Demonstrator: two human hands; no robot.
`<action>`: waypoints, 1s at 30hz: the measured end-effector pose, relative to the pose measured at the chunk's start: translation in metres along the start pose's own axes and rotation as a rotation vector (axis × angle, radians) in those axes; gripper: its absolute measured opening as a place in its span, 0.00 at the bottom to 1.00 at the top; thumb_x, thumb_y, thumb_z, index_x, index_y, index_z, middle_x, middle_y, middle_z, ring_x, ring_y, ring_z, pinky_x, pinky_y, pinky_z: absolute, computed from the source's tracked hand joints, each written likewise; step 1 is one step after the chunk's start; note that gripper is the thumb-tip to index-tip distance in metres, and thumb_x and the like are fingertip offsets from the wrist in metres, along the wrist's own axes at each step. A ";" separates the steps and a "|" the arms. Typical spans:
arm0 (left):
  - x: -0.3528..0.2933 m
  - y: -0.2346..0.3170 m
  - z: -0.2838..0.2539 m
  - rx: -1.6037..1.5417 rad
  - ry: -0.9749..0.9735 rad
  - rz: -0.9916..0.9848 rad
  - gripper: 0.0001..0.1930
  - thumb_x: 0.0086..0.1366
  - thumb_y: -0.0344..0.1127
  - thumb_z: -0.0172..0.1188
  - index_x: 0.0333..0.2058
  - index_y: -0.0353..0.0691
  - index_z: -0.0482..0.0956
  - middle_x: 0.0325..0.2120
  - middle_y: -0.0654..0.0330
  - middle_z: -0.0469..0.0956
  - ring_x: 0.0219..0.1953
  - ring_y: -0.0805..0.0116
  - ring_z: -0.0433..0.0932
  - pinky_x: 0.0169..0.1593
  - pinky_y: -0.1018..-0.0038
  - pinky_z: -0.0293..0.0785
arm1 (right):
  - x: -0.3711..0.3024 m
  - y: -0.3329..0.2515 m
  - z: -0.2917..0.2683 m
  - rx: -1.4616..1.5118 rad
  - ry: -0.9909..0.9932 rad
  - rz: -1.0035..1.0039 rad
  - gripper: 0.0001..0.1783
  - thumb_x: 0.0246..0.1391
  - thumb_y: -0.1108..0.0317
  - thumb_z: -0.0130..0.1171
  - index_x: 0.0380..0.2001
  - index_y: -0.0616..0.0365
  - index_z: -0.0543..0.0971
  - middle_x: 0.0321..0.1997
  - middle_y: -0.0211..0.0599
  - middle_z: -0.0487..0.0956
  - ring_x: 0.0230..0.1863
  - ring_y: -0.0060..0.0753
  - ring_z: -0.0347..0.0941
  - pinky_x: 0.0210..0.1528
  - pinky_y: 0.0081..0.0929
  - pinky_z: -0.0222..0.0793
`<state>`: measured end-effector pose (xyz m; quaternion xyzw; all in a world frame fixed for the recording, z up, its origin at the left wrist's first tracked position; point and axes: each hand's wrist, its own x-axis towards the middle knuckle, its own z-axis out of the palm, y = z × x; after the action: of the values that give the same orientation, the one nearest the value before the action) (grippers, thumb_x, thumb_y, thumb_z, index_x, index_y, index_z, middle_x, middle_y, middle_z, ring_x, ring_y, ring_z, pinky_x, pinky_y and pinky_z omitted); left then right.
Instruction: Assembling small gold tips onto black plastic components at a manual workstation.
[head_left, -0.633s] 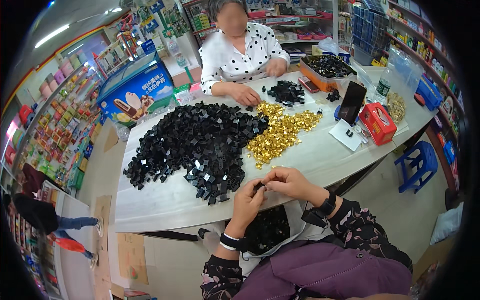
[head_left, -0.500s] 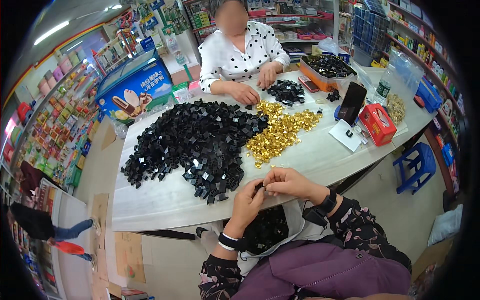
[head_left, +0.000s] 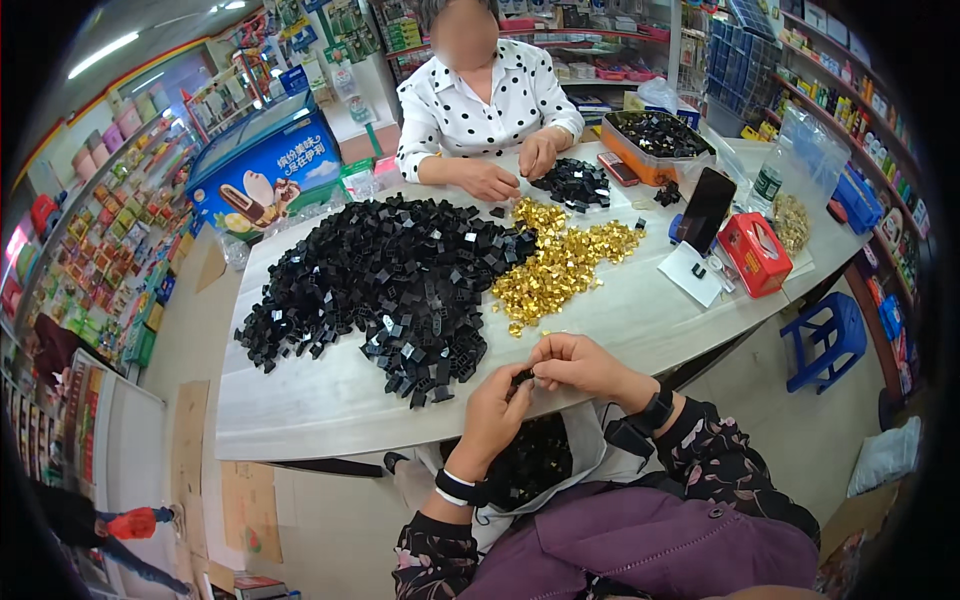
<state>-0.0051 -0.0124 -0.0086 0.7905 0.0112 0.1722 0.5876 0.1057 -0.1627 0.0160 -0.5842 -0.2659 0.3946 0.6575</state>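
Note:
My left hand (head_left: 495, 412) is closed round a small black plastic piece (head_left: 520, 379) at the table's near edge. Against that same piece my right hand (head_left: 578, 366) pinches with thumb and forefinger; anything else between those fingertips is hidden. Beyond my hands lies a heap of small shiny gold pieces (head_left: 555, 270). A large mound of black plastic pieces (head_left: 390, 270) spreads to its left. In my lap, under the table edge, an open white bag (head_left: 590, 440) holds many black pieces (head_left: 530, 462).
Across the table (head_left: 300, 410) a person in a dotted shirt (head_left: 490, 110) handles pieces near a smaller black pile (head_left: 570, 185). An orange tub (head_left: 655, 150), a standing phone (head_left: 706, 208), a red tin (head_left: 755, 252) and a bottle (head_left: 766, 183) stand right. A blue stool (head_left: 825, 340) is beside the table.
My hands stay together on the black piece, with only slight finger movement. The person opposite has shifted their hand a little. Passers-by at far left have moved lower in view.

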 end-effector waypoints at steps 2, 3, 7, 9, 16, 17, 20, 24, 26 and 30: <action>-0.003 -0.003 0.000 0.014 -0.005 0.020 0.12 0.60 0.29 0.56 0.43 0.35 0.74 0.27 0.55 0.76 0.26 0.68 0.76 0.31 0.75 0.71 | -0.002 -0.002 -0.002 -0.004 -0.046 0.036 0.09 0.55 0.69 0.56 0.38 0.61 0.74 0.32 0.28 0.76 0.29 0.15 0.71 0.32 0.14 0.68; -0.003 -0.004 0.000 0.031 -0.012 0.044 0.12 0.60 0.29 0.56 0.43 0.35 0.74 0.26 0.55 0.76 0.26 0.68 0.76 0.31 0.75 0.71 | -0.002 -0.003 -0.003 -0.008 -0.067 0.051 0.09 0.55 0.69 0.56 0.38 0.61 0.74 0.31 0.28 0.76 0.29 0.15 0.71 0.31 0.13 0.68; -0.005 -0.004 -0.001 0.035 -0.018 0.078 0.11 0.60 0.29 0.56 0.42 0.36 0.74 0.27 0.54 0.76 0.26 0.65 0.77 0.31 0.74 0.71 | -0.002 0.000 0.001 -0.049 -0.024 0.019 0.08 0.55 0.68 0.57 0.35 0.60 0.75 0.28 0.27 0.76 0.26 0.14 0.70 0.29 0.14 0.67; -0.006 -0.004 -0.001 0.026 -0.020 0.071 0.11 0.60 0.29 0.56 0.42 0.36 0.74 0.27 0.53 0.76 0.27 0.64 0.77 0.32 0.73 0.71 | -0.005 0.001 -0.001 -0.121 -0.007 0.039 0.07 0.55 0.67 0.57 0.34 0.60 0.75 0.28 0.26 0.75 0.26 0.14 0.70 0.29 0.14 0.67; 0.003 0.003 -0.003 0.255 -0.024 0.203 0.12 0.59 0.27 0.55 0.43 0.36 0.75 0.29 0.50 0.76 0.29 0.57 0.77 0.34 0.70 0.72 | -0.007 0.007 -0.005 -0.346 0.031 -0.005 0.10 0.56 0.64 0.59 0.31 0.59 0.75 0.24 0.25 0.75 0.25 0.13 0.69 0.26 0.13 0.65; 0.001 0.002 -0.003 0.251 -0.028 0.184 0.12 0.59 0.27 0.55 0.43 0.36 0.75 0.29 0.50 0.76 0.29 0.57 0.77 0.34 0.70 0.72 | -0.007 0.007 -0.005 -0.314 0.015 0.023 0.10 0.56 0.63 0.59 0.31 0.59 0.76 0.24 0.25 0.75 0.24 0.13 0.68 0.25 0.13 0.65; 0.004 -0.004 -0.006 0.150 -0.073 0.229 0.12 0.62 0.26 0.54 0.46 0.36 0.73 0.28 0.60 0.77 0.26 0.77 0.76 0.32 0.81 0.72 | -0.001 -0.004 -0.007 -0.259 -0.021 0.071 0.11 0.55 0.62 0.59 0.30 0.58 0.76 0.23 0.25 0.75 0.24 0.13 0.68 0.25 0.14 0.64; 0.005 -0.003 0.001 -0.224 0.038 0.025 0.12 0.62 0.27 0.55 0.46 0.36 0.73 0.28 0.63 0.76 0.24 0.78 0.74 0.30 0.80 0.70 | 0.005 -0.014 -0.004 -0.218 -0.015 0.151 0.12 0.54 0.59 0.60 0.30 0.57 0.77 0.22 0.24 0.74 0.23 0.12 0.68 0.24 0.14 0.63; 0.008 -0.003 -0.001 -0.293 0.074 -0.024 0.12 0.62 0.27 0.55 0.45 0.36 0.73 0.28 0.63 0.76 0.24 0.79 0.73 0.30 0.81 0.70 | 0.010 -0.010 -0.015 -0.345 0.151 0.043 0.10 0.55 0.61 0.59 0.30 0.58 0.77 0.22 0.23 0.74 0.22 0.13 0.67 0.24 0.14 0.62; 0.008 -0.004 -0.007 -0.338 0.117 -0.141 0.12 0.62 0.27 0.56 0.44 0.36 0.73 0.29 0.64 0.75 0.24 0.81 0.72 0.29 0.82 0.70 | 0.018 -0.001 -0.018 -0.900 0.322 -0.236 0.09 0.54 0.63 0.59 0.30 0.58 0.77 0.21 0.23 0.73 0.22 0.13 0.66 0.24 0.14 0.62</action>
<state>0.0008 -0.0033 -0.0085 0.6664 0.0717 0.1757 0.7211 0.1304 -0.1578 0.0122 -0.8298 -0.3694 0.0683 0.4126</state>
